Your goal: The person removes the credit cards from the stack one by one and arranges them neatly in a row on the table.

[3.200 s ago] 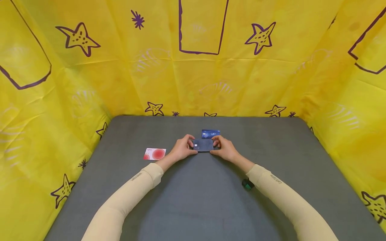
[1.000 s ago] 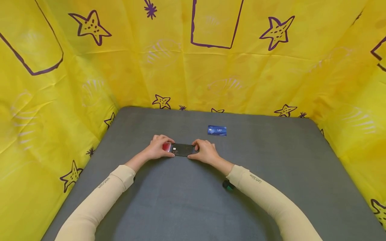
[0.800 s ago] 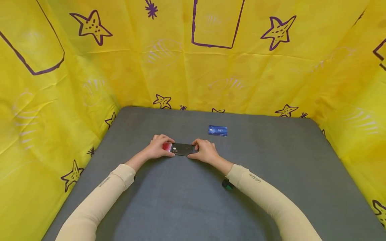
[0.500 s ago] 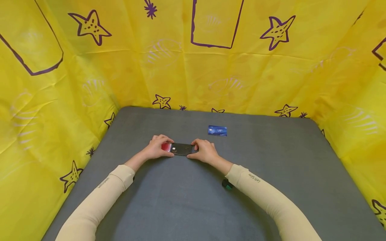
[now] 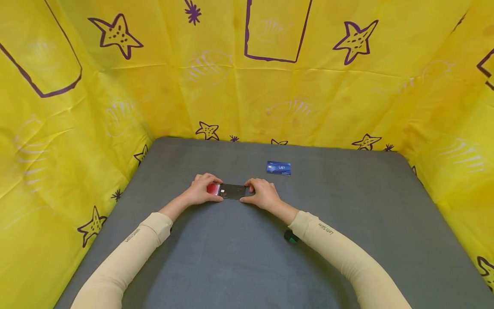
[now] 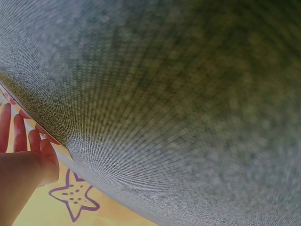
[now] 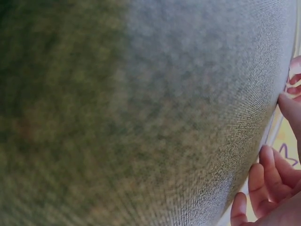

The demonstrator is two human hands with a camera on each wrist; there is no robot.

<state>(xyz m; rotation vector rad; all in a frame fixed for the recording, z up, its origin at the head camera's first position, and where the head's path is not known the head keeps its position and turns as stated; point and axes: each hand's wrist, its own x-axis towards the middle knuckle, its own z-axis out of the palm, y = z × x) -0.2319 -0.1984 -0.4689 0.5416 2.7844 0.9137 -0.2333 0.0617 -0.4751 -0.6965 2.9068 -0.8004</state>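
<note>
In the head view a black card (image 5: pixel 233 192) marked VIP lies flat at mid-table, printed side up. My left hand (image 5: pixel 200 189) pinches its left corners between thumb and fingertips, arching over a white card with red circles (image 5: pixel 212 188). That red and white card shows beside the black card's left edge; my hand hides its left part. My right hand (image 5: pixel 263 194) pinches the black card's right end, thumb on the near edge and fingers on the far edge. In the wrist views, my left hand (image 6: pixel 23 165) and right hand (image 7: pixel 277 188) show curved fingers.
A blue VIP card (image 5: pixel 278 168) lies farther back and right on the grey table (image 5: pixel 247 257). Yellow cloth (image 5: pixel 324 98) with starfish drawings encloses the back and sides. A small black and green device (image 5: pixel 291 236) sits under my right cuff.
Since 3.2 seconds ago, both hands have brought the black card left, up to the red and white card. The view has shifted too. Over the last second, almost nothing has moved.
</note>
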